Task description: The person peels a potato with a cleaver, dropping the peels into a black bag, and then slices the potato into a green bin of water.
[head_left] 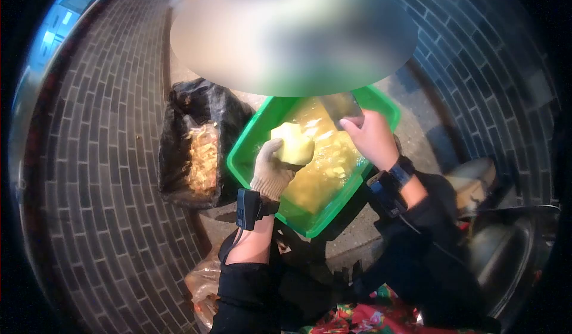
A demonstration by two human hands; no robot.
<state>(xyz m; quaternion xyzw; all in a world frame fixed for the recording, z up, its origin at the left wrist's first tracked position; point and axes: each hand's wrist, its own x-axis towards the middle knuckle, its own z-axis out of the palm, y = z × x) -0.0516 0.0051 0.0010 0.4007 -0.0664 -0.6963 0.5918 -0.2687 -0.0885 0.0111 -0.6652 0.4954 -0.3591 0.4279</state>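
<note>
My left hand [271, 172], in a pale knitted glove, is closed around a peeled potato [294, 145], pale yellow with flat-cut sides. It is above the left part of a green tub [239, 149]. My bare right hand [374, 139] grips a broad-bladed knife [342, 110] over the tub's right side; its handle is hidden in my fingers. The blade is apart from the potato and points up and left. Yellowish liquid fills the tub, with several cut yellow pieces [338, 171] in it.
Left of the tub stands a container lined with a black bag [179, 99], holding peelings [204, 160]. A clear plastic bag [205, 286] lies at lower left. At right are a round wooden-looking object [473, 182] and a large metal pan [500, 253]. The top centre is blurred.
</note>
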